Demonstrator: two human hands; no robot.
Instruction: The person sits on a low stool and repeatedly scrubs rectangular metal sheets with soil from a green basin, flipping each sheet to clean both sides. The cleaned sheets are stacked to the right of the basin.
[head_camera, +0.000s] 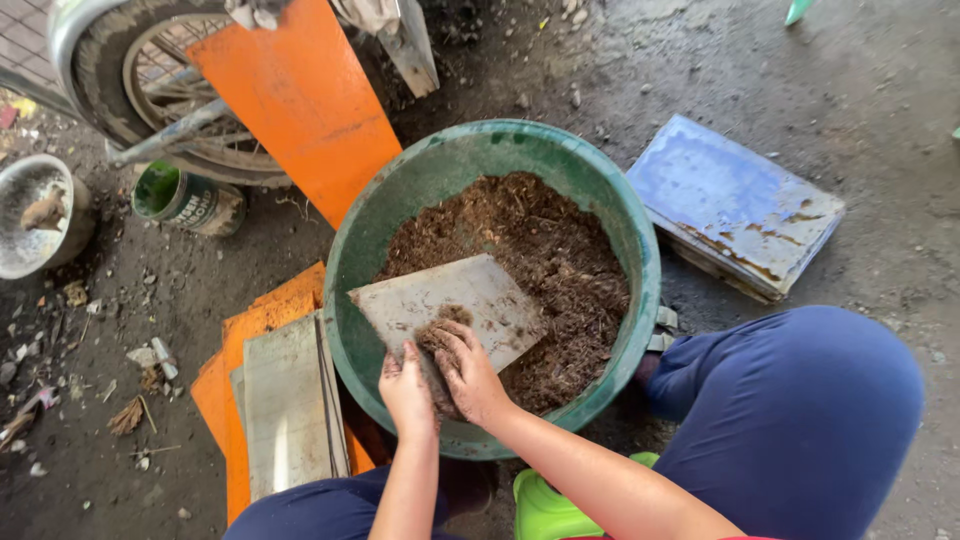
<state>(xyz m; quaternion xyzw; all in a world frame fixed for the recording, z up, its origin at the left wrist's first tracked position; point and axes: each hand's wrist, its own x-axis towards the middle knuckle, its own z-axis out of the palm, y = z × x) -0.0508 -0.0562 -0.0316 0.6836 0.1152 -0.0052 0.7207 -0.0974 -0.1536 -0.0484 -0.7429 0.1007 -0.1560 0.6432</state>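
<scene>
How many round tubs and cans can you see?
3: the big green tub of brown stuff under the hands, a small green can lying by the wheel, and a grey bowl at the left edge. More may be hidden.

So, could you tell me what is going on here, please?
A person is crouched over a green tub part-filled with brown fibrous matter. The left hand holds a grey board by its near edge, tilted inside the tub, while the right hand presses a clump of the matter onto it. More grey boards lie stacked on an orange sheet beside the tub.
</scene>
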